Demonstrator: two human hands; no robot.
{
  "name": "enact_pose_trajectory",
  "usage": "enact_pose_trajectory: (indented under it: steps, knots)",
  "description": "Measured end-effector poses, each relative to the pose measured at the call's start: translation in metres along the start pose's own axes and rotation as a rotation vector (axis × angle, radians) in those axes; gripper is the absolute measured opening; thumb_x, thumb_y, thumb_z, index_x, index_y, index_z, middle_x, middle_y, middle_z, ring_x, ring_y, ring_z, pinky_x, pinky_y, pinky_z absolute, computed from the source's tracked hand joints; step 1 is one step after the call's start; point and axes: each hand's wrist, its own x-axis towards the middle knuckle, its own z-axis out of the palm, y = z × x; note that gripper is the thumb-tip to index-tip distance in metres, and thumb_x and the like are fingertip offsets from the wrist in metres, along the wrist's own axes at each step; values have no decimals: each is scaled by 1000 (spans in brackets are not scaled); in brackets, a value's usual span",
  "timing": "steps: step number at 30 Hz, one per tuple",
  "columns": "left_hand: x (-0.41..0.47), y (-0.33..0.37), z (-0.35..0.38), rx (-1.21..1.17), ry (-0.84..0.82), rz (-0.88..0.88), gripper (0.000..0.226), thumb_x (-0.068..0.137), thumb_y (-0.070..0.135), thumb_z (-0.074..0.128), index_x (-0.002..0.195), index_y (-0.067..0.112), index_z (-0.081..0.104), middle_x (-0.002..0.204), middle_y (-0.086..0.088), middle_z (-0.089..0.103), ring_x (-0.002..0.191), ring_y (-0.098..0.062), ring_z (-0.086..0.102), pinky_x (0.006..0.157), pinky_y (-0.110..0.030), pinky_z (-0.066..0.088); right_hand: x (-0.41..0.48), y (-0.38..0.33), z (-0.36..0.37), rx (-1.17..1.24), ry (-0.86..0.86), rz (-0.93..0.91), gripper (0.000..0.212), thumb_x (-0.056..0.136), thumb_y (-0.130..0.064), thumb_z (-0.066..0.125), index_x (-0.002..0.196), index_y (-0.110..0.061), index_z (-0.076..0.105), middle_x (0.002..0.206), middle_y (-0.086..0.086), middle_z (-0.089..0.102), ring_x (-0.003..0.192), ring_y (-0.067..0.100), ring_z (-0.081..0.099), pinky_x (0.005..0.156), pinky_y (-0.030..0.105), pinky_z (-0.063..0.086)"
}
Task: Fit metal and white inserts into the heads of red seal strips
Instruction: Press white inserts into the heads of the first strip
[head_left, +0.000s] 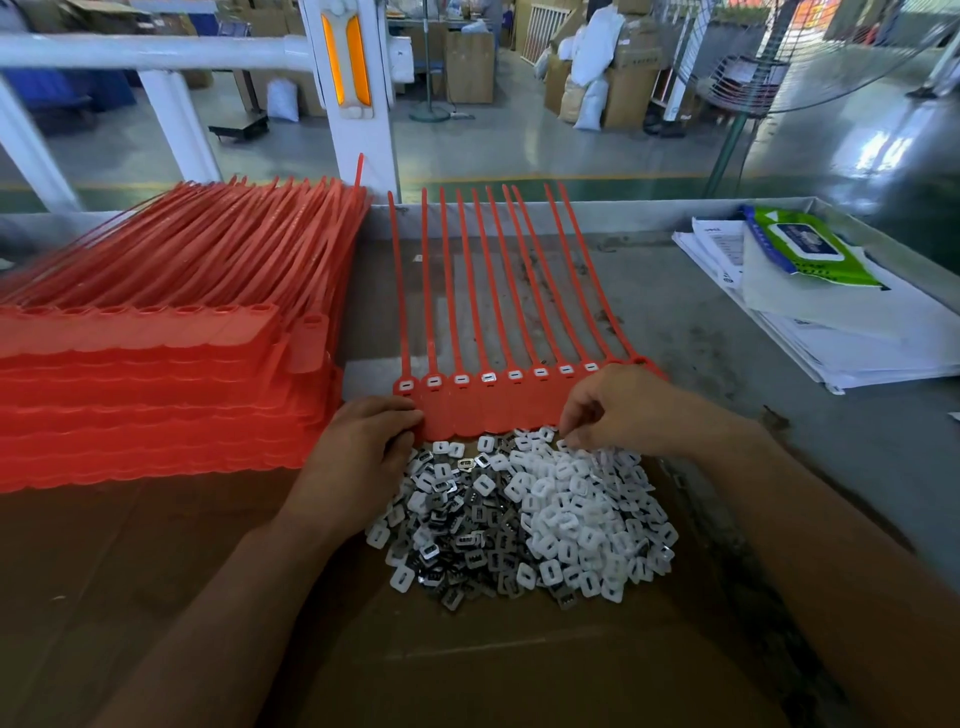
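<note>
Left hand pinches the near-left corner of the strips; right hand curls fingertips into the inserts, can't tell if it's grabbed one.

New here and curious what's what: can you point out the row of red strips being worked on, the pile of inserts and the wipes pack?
row of red strips (498, 410), head view, its joined flat tags.
pile of inserts (524, 514), head view, heap's middle.
wipes pack (808, 247), head view, its lid.
</note>
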Motion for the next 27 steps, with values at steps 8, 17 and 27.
enact_pose_trajectory:
  steps: [8,17,27]
  knots:
    - [1,1,0,2,-4,-6,28,88,5,56,114,8,65,121,-3,59,117,-16,45,96,-19,26,-1,2,3,25,78,-31,22,86,-14,62,73,-31,57,73,-14,61,61,-10,55,54,5,40]
    - [1,2,0,5,-2,-5,28,88,5,55,114,9,65,122,-2,59,116,-15,46,94,-17,25,7,24,-18,128,459,75,8,90,-21,58,89,-17,65,76,-6,62,70,6,55,61,21,39]
    - [1,2,-1,-1,-6,-9,28,89,6,55,116,10,64,123,-1,57,117,-14,44,95,-16,24,24,52,-23,193,558,265,11,89,-13,58,85,-22,61,104,7,66,85,12,53,77,27,42]
